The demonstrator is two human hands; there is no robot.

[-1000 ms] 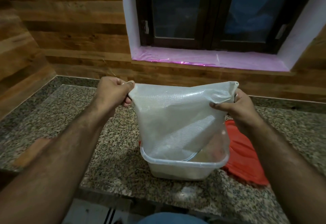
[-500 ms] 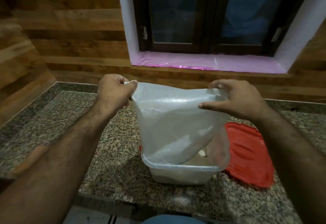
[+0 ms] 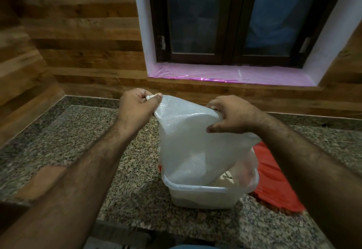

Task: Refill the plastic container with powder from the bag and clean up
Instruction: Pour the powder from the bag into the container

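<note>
Two hands hold the bag [image 3: 188, 141] up over the plastic container [image 3: 203, 196]; your left hand [image 3: 137, 105] is a closed fist around the bag's far-left top corner, with a small white bunch of plastic showing between thumb and knuckles; your right hand [image 3: 233, 114] grips the top edge toward the right, fingers curled over the far side and the thumb pressed on the near face, so the top fold is pinched between them. Hanging between your hands, the translucent, ribbed bag slopes down from left to right along its top; its lower end dips inside the container, against the near and left walls. Pale powder [image 3: 225, 180] shows in the container through the gap to the right of the bag; how full it is you cannot tell. You have the clear, squarish container standing on the speckled granite table [image 3: 121, 170], near the front edge and a little right of centre; a red lid [image 3: 274, 182] lies flat on the table just beside it to the right, partly hidden behind the bag and your right forearm. Beyond the table, wood-panelled walls meet in the left corner; a dark-framed window [image 3: 231, 19] sits above a sill covered in pink film [image 3: 225, 74], straight ahead of you.
</note>
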